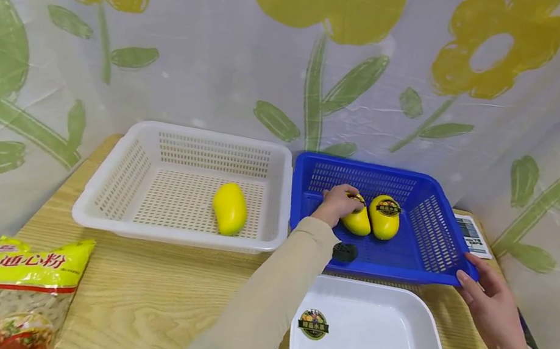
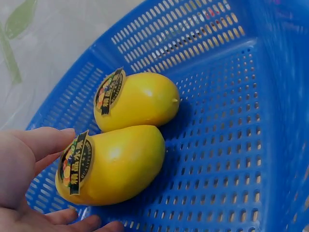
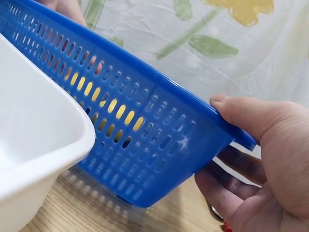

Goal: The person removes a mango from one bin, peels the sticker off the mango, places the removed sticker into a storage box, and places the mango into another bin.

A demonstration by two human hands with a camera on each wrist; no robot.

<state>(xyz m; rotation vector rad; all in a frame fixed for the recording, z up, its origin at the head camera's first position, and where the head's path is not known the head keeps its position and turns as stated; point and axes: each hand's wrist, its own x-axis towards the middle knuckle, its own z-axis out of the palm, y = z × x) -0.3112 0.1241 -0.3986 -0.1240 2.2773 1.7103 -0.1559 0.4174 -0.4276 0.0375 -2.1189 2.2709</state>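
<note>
Two yellow mangoes with dark round stickers lie side by side in a blue slotted basket [image 1: 381,265]. My left hand [image 1: 338,201] is around the stickered end of the left mango [image 2: 113,166]. In the left wrist view one fingertip is right at the sticker, and the lower fingers are spread, with blue showing between them and the fruit. The other mango [image 1: 385,218] lies just beyond, close against it. My right hand [image 1: 494,306] grips the basket's front right corner, thumb [image 3: 236,111] on the rim and fingers [image 3: 224,188] curled underneath.
To the left stands a white slotted basket [image 1: 175,235] with one mango [image 1: 230,209] inside. A white tray [image 1: 375,338] with a round sticker sits in front of the blue basket. A pasta bag [image 1: 23,292] lies front left. A flowered curtain [image 1: 209,64] hangs behind.
</note>
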